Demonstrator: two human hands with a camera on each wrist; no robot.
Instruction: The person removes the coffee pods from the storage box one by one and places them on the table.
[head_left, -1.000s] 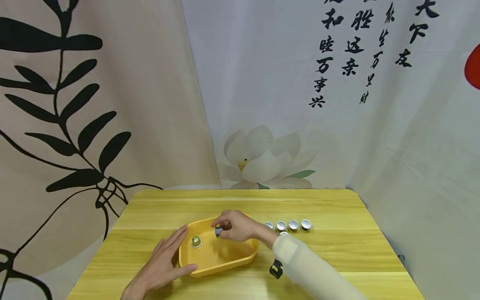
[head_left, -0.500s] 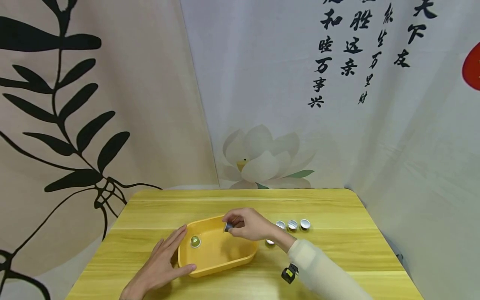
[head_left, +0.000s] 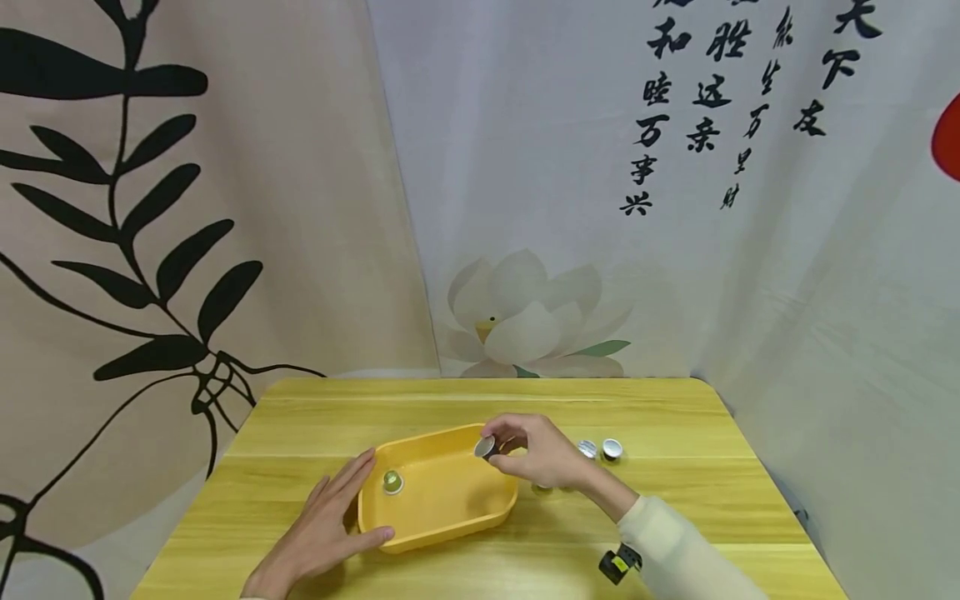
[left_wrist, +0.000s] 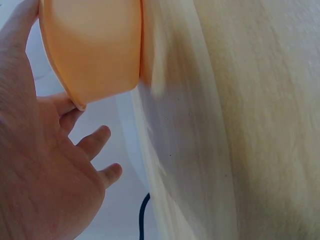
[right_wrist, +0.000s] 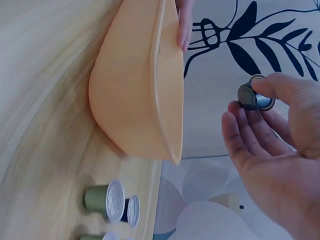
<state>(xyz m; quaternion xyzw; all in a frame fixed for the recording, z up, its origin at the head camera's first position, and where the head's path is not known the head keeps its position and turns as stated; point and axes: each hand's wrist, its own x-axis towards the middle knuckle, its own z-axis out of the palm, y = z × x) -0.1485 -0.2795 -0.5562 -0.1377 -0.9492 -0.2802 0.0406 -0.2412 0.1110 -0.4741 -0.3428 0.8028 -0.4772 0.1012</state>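
A yellow plastic tray (head_left: 442, 508) sits on the table with one green coffee capsule (head_left: 392, 482) in its left part. My left hand (head_left: 318, 517) holds the tray's left end, thumb at the near rim and fingers along the far-left side. In the left wrist view, a finger bends over the rim while others stand free. Above the tray's far-right rim, my right hand (head_left: 540, 450) pinches a dark grey-blue coffee capsule (head_left: 485, 448) between thumb and fingers. The right wrist view shows this dark capsule (right_wrist: 255, 95) apart from the tray wall (right_wrist: 125, 90).
Right of the tray stand several foil-topped capsules, including a dark one (head_left: 612, 450) and, in the right wrist view, a green one (right_wrist: 96, 199). My right arm partly hides the group. A printed cloth (head_left: 540, 183) hangs behind the wooden table (head_left: 675, 517).
My right hand has moved right, from inside the tray to above its far-right rim, still pinching the dark capsule, whose foil face now shows. The left hand and tray have stayed put.
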